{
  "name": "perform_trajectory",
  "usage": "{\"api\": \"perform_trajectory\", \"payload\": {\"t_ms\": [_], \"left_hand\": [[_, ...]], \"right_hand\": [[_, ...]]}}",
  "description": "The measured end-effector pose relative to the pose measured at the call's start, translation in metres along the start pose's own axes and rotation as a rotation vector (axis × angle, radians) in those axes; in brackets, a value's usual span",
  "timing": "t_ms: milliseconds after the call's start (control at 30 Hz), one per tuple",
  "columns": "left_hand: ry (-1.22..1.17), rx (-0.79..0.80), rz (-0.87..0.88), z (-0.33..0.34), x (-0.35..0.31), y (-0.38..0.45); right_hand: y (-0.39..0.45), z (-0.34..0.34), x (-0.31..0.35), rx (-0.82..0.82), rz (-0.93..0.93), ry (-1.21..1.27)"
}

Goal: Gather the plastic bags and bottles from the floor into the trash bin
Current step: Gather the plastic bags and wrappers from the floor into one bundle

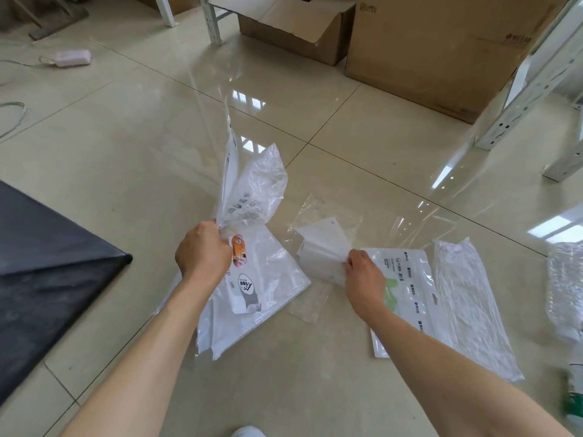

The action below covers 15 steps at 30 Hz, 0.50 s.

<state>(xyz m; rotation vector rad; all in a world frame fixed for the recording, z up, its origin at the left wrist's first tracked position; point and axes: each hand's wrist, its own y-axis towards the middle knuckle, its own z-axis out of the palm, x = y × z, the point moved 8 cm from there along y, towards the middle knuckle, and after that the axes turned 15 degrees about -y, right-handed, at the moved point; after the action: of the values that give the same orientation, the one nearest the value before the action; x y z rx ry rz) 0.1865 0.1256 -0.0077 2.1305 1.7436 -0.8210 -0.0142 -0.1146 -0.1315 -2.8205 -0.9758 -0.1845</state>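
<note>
Now both my hands hold plastic bags above the shiny tile floor (315,127).

My left hand (202,250) is shut tight on a bunch of crinkly clear and white plastic bags (249,187) that stick up from my fist. My right hand (362,272) pinches the edge of a flat white plastic bag (321,250). 2 more long bags lie near: a printed white one (407,279) and a clear one (463,298). A black bin liner (47,266) sits far left.
</note>
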Motion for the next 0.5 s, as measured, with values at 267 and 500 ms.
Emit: {"api": "perform_trajectory", "payload": {"t_ms": [267,500], "left_hand": [[-0.238,0.039,-0.141,0.003,0.009,0.000],[-0.716,0.192,-0.244,0.023,0.004,-0.009]], "right_hand": [[-0.024,-0.061,0.050,0.106,-0.275,0.670],[-0.057,-0.052,0.146,0.177,-0.693,0.501]]}}
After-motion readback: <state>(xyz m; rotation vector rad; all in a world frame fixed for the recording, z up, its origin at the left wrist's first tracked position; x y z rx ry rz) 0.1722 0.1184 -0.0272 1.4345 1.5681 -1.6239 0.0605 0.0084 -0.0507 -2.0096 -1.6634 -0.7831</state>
